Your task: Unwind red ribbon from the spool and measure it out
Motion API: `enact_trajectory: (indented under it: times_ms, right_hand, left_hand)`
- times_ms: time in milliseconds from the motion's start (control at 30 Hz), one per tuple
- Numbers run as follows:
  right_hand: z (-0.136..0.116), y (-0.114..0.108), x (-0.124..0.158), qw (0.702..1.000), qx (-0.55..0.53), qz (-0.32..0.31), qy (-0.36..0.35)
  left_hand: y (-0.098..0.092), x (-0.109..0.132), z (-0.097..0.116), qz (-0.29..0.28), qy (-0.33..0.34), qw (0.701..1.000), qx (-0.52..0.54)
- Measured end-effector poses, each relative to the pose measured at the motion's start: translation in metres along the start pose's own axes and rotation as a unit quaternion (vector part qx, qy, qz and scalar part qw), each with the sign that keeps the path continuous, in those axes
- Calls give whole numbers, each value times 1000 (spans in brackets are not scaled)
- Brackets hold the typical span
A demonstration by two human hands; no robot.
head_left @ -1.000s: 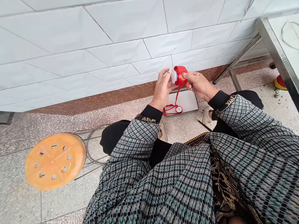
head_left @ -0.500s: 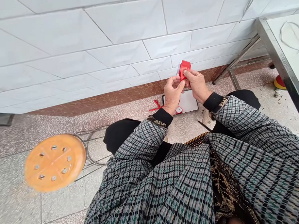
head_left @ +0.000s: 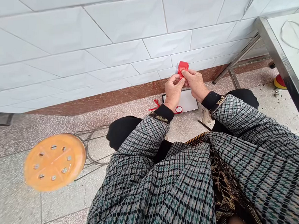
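Note:
Both hands are held up together in front of the wall, fingertips almost meeting. A wide, shiny red ribbon (head_left: 183,65), looped or folded, is pinched between them, with a pale greyish-white edge on its left side. My left hand (head_left: 172,91) has thumb and fingers closed at the ribbon's lower end. My right hand (head_left: 196,85) presses its thumb on the ribbon's front, its fingers curled behind and partly hidden. Below, on the floor, lies a white board (head_left: 189,102) with a dark edge, partly covered by my hands. A small red-rimmed white spool (head_left: 179,109) sits at its near edge.
Left of the board lies a thin red strip (head_left: 156,105). A round orange stool (head_left: 55,162) with wire legs is at the left. A metal-framed table (head_left: 276,48) stands at the right, and a white tiled wall (head_left: 126,19) rises ahead.
The red ribbon has shifted slightly left and tilted a little between my fingers. Both hands keep their hold; my left forearm has moved slightly to the right.

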State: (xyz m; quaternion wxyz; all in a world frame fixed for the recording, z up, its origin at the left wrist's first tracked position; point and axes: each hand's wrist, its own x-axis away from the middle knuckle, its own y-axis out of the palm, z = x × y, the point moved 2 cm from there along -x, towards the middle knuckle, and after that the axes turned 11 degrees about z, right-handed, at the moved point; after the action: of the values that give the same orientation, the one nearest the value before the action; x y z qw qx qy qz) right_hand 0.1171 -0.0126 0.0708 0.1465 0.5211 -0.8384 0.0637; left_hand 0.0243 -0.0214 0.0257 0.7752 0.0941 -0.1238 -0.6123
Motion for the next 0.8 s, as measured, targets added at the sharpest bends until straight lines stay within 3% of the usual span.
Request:
enact_trajectory:
  times_ms: [167,333,467,567,800]
  right_hand:
    - [-2,0,1,999,0,5,39]
    - [-3,-4,1,996,-7,-1,88]
    - [-3,-8,-2,987,-51,-17,150]
    - [-4,-9,-5,981,-68,-31,180]
    - [-8,-9,-7,995,-26,-3,101]
  left_hand:
    - [-2,-3,-7,-24,2,999,-28]
    - [-5,-5,-11,-39,-49,997,-42]
    - [-11,-5,-9,-63,-13,992,-107]
    - [-14,-7,-13,-73,-30,994,-81]
    - [-22,-7,-15,-25,-43,999,-18]
